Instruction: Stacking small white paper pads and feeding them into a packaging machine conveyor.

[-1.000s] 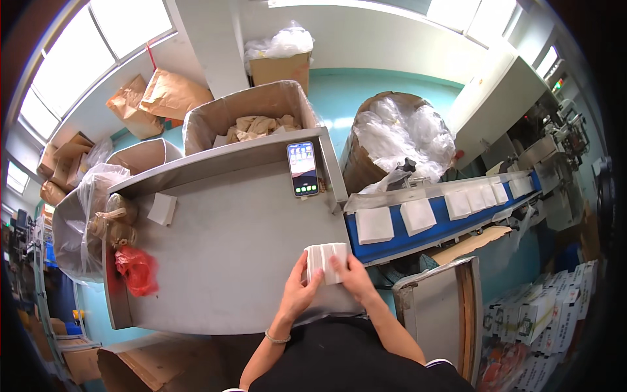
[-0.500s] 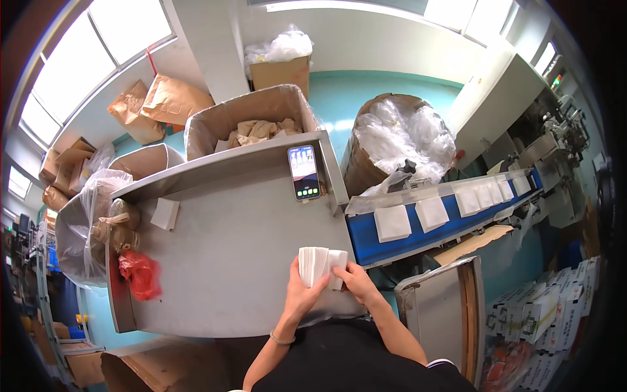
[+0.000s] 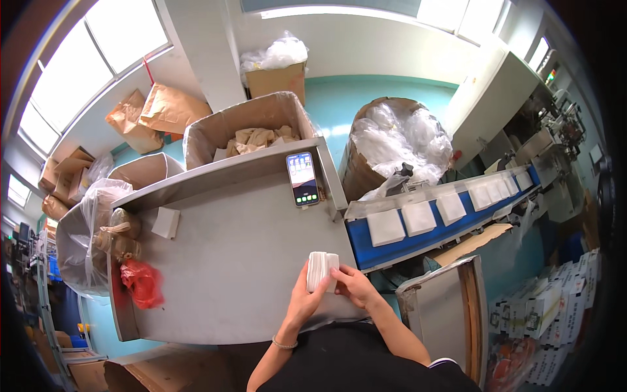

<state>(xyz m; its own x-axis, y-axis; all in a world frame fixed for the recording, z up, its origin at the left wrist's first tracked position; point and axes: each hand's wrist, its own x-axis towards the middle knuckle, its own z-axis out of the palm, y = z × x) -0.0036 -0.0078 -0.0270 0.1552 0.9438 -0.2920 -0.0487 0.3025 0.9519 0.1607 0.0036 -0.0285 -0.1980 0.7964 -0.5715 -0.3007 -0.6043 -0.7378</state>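
A stack of folded white paper sheets, perhaps napkins [image 3: 318, 269], stands on edge between my hands above the near right part of the metal table [image 3: 222, 261]. My left hand [image 3: 303, 297] closes round its left side, thumb along the front. On its right side my right hand [image 3: 353, 286] pinches the stack, with the thumb at its front edge. Similar white folded sheets [image 3: 386, 227] lie in a row on the blue conveyor belt [image 3: 361, 253] to the right. Another small white pile [image 3: 166, 223] rests on the table's left part.
A phone [image 3: 302, 179] leans at the table's far right corner. A red plastic bag [image 3: 141, 283] and brown wrapped bundles [image 3: 124, 236] sit at the left edge. Beyond the table stand a carton with brown paper [image 3: 261, 138] and a bin of clear plastic [image 3: 401, 140].
The stack in my hands has been squeezed narrower, its two parts now closer together. The white sheets on the belt have shifted toward the table.
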